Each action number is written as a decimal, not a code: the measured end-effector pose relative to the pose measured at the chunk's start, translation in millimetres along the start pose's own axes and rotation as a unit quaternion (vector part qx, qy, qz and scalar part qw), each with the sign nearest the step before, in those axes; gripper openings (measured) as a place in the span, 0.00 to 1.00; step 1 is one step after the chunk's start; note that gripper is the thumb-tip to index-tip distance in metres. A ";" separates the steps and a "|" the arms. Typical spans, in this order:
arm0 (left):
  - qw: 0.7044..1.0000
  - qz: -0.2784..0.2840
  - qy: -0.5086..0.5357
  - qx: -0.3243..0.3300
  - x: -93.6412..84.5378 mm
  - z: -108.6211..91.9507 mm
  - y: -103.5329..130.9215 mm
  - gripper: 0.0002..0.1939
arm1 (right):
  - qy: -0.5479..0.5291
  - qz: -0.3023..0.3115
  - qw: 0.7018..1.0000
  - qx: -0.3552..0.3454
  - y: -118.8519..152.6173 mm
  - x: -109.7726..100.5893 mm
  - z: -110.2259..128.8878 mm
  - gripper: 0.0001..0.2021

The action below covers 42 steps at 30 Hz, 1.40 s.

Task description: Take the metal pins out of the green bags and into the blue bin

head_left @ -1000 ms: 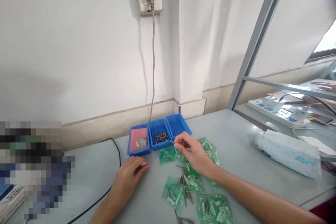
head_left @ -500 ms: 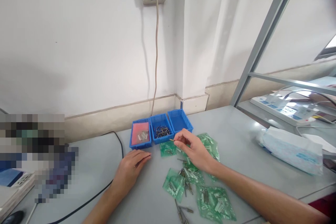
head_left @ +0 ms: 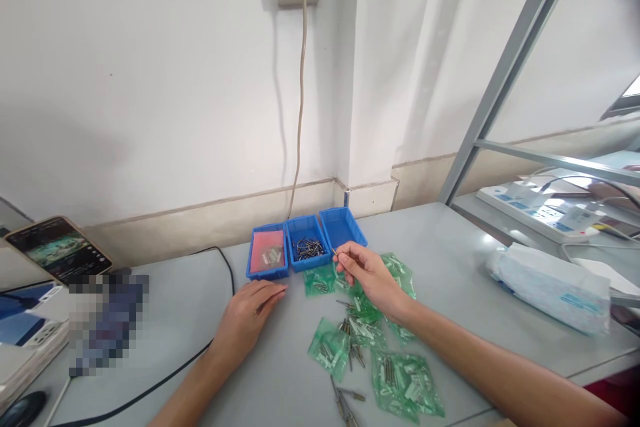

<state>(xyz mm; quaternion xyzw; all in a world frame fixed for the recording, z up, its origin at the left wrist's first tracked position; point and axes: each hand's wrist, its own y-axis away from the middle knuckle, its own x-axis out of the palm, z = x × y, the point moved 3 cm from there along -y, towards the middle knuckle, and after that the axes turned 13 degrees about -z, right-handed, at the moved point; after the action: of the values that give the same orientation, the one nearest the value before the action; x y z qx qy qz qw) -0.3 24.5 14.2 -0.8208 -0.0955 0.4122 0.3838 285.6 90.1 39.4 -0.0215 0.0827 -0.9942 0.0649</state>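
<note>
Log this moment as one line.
Right hand: pinching thin metallic pin near middle blue plastic bin | left hand: curled, palm hidden | green translucent bags: on grey tabletop

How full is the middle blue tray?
Partly filled: the middle blue tray holds a pile of slim metal pieces toward its near end, with bare blue plastic behind.

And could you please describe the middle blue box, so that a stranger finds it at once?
Look at the grey table, near the wall. Three blue boxes stand there in a row; take the middle one. Only it holds a heap of dark metal pins; the box on its left holds a pink sheet.
</note>
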 end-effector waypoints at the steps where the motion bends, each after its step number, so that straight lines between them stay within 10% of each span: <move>1: 1.000 0.002 -0.001 0.000 0.1 0.2 -0.1 0.11 | -0.001 -0.001 1.000 0.001 -0.1 0.2 0.1 0.17; 42: 0.993 0.074 0.017 -0.093 2.1 -0.3 -0.8 0.13 | 0.038 -0.007 0.999 0.008 2.6 1.2 5.7 0.19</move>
<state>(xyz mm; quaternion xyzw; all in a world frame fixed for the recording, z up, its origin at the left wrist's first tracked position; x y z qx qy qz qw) 1.4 25.8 13.7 -0.8647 -0.0659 0.4143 0.2763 285.1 86.5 44.6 0.0165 0.0773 -0.9953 0.0553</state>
